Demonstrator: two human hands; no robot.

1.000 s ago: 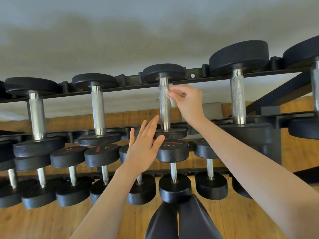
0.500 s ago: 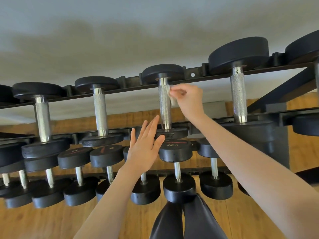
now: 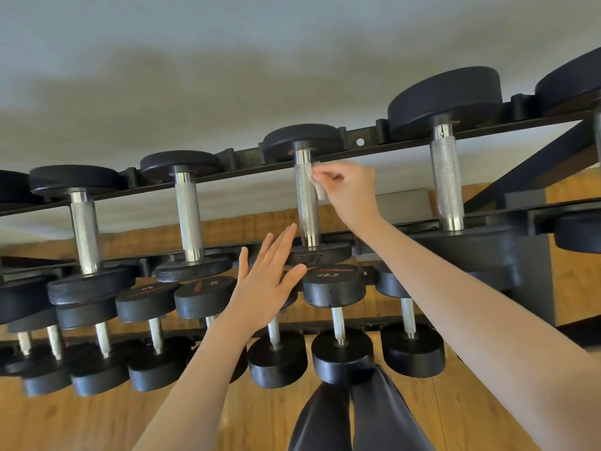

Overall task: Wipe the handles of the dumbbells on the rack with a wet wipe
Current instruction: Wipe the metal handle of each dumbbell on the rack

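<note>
A black rack (image 3: 406,133) carries black dumbbells with knurled steel handles on its top tier. My right hand (image 3: 349,193) pinches a small white wet wipe (image 3: 317,183) against the upper right side of the middle dumbbell's handle (image 3: 307,203). My left hand (image 3: 265,281) hovers flat with straight, spread fingers below and left of that handle, in front of the dumbbell's near head, holding nothing. Other handles stand to the left (image 3: 188,216) and to the right (image 3: 444,183).
A lower tier holds several smaller dumbbells, one marked 22.5 (image 3: 333,284). My dark trouser legs (image 3: 354,415) show at the bottom centre over a wooden floor (image 3: 81,424). A pale wall (image 3: 227,60) rises behind the rack.
The view has shifted slightly, so the rack sits further right. My right hand stays at the top of the middle handle with the wipe; my left hand holds its place.
</note>
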